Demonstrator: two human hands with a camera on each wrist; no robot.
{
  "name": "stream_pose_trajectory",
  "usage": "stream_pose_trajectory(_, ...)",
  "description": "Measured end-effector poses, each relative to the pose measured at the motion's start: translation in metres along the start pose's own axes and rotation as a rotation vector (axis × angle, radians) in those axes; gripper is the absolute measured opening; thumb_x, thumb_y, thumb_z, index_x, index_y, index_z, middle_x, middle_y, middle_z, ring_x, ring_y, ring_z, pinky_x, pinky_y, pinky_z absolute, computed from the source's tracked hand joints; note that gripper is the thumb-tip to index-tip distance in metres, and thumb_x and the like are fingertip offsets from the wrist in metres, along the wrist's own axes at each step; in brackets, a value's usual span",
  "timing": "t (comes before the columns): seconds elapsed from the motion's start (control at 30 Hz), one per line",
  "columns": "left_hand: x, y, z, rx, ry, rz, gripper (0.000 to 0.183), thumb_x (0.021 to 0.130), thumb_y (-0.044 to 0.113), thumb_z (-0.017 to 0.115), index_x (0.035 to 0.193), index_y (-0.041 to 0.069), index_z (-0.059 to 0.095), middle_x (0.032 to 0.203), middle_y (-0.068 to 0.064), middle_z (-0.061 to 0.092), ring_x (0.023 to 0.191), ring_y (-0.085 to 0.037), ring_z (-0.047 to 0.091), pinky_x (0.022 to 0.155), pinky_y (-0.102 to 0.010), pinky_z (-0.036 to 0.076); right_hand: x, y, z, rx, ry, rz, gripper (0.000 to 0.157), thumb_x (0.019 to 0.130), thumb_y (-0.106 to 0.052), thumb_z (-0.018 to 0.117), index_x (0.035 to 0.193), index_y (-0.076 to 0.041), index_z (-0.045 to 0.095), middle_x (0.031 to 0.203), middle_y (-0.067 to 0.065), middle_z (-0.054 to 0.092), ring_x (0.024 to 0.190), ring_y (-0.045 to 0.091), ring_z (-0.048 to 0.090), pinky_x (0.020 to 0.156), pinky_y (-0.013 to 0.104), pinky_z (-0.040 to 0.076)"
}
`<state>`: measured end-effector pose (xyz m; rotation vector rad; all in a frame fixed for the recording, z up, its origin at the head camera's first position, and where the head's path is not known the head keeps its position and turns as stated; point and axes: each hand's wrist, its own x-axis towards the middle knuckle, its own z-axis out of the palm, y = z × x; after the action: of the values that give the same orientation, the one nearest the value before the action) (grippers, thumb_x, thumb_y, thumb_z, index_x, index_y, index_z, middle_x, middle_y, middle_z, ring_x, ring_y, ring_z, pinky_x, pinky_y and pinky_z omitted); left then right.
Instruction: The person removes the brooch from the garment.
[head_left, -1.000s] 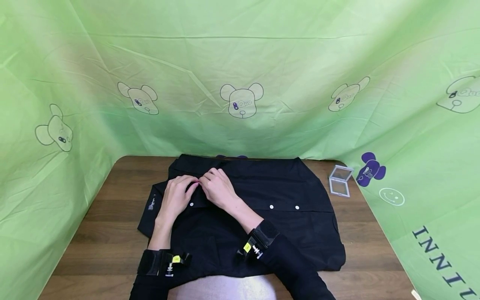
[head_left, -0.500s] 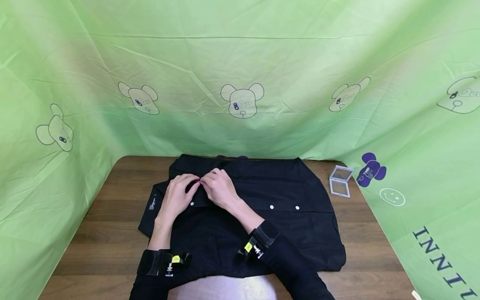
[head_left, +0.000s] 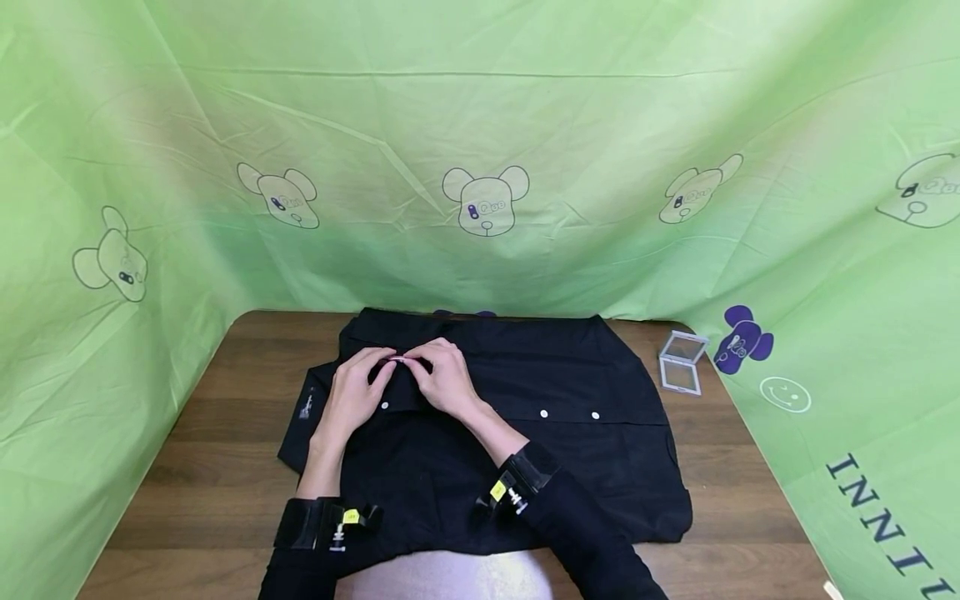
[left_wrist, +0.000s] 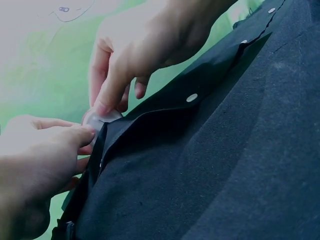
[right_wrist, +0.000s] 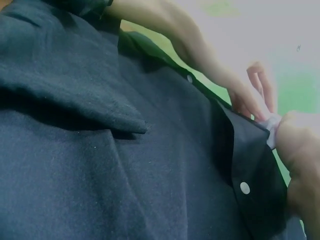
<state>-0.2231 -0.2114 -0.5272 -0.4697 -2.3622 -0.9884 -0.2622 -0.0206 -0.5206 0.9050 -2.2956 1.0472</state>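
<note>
A black shirt (head_left: 517, 475) with white buttons lies spread on the table. My left hand (head_left: 356, 392) and right hand (head_left: 442, 379) meet over its button strip, left of the middle. Between their fingertips, both pinch a small whitish translucent piece (left_wrist: 102, 120) with a reddish edge; its kind cannot be told, as the fingers cover much of it. In the left wrist view it sits right at the edge of the black cloth. A button (head_left: 385, 406) shows just below the hands, and another button (right_wrist: 244, 188) stands out near the right hand in the right wrist view.
An open clear square case (head_left: 680, 363) stands on the wooden table (head_left: 187, 475) at the back right. A green printed curtain (head_left: 480, 108) hangs behind and along both sides. A folded sleeve (head_left: 303, 417) lies at the shirt's left.
My right thumb and fingers have spread a little apart at the small piece, and more of its pale edge shows now. The arms and the shirt have stayed nearly in place.
</note>
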Motion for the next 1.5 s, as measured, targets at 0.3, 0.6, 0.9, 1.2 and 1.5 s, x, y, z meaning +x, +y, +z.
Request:
stream_pose_trajectory(0.3, -0.0007, -0.0024, 0.0019, -0.014, -0.006, -0.015, 0.022, 0.097, 0.010, 0.072, 0.117, 0.002, 0.076, 0.111, -0.010, 0.073, 0.101, -0.023, 0.067, 0.084, -0.048, 0.055, -0.0002, 0.0011, 0.0007, 0.119, -0.006, 0.234, 0.010, 0.093, -0.025, 0.078, 0.096, -0.019, 0.084, 0.092, -0.009, 0.078, 0.090, 0.002, 0.064, 0.077, 0.026, 0.054)
stream_pose_trajectory(0.6, 0.0008, -0.0048, 0.0041, -0.016, 0.047, -0.013, 0.014, 0.097, 0.009, 0.071, 0.109, 0.004, 0.076, 0.099, -0.008, 0.073, 0.090, -0.022, 0.067, 0.076, -0.046, 0.054, 0.0006, 0.0042, -0.0007, 0.157, -0.045, 0.283, 0.011, 0.093, -0.024, 0.077, 0.099, -0.018, 0.084, 0.095, -0.008, 0.078, 0.089, 0.004, 0.064, 0.076, 0.027, 0.053)
stream_pose_trajectory(0.9, 0.0014, -0.0027, 0.0034, -0.004, 0.062, -0.017, 0.009, 0.096, 0.010, 0.073, 0.103, 0.005, 0.077, 0.098, -0.006, 0.074, 0.093, -0.020, 0.069, 0.079, -0.044, 0.054, 0.0010, 0.0030, -0.0028, 0.146, -0.075, 0.276, 0.013, 0.095, -0.027, 0.076, 0.100, -0.018, 0.083, 0.095, -0.008, 0.078, 0.090, 0.003, 0.063, 0.078, 0.028, 0.054)
stream_pose_trajectory(1.2, 0.0023, -0.0013, 0.0011, 0.011, 0.054, -0.029, 0.010, 0.096, 0.011, 0.074, 0.103, 0.004, 0.077, 0.100, -0.010, 0.076, 0.094, -0.024, 0.069, 0.080, -0.047, 0.054, 0.0001, 0.0031, -0.0022, 0.138, -0.088, 0.221, 0.016, 0.094, -0.025, 0.076, 0.106, -0.016, 0.081, 0.100, -0.007, 0.078, 0.096, 0.010, 0.065, 0.082, 0.032, 0.055)
stream_pose_trajectory(1.5, 0.0046, 0.0046, -0.0045, 0.065, 0.014, -0.097, 0.013, 0.097, 0.015, 0.073, 0.105, 0.006, 0.078, 0.102, -0.011, 0.077, 0.097, -0.027, 0.068, 0.081, -0.050, 0.054, 0.0004, 0.0003, -0.0010, 0.101, -0.152, 0.231, 0.022, 0.095, -0.030, 0.075, 0.111, -0.016, 0.080, 0.104, -0.008, 0.077, 0.100, 0.009, 0.063, 0.087, 0.031, 0.053)
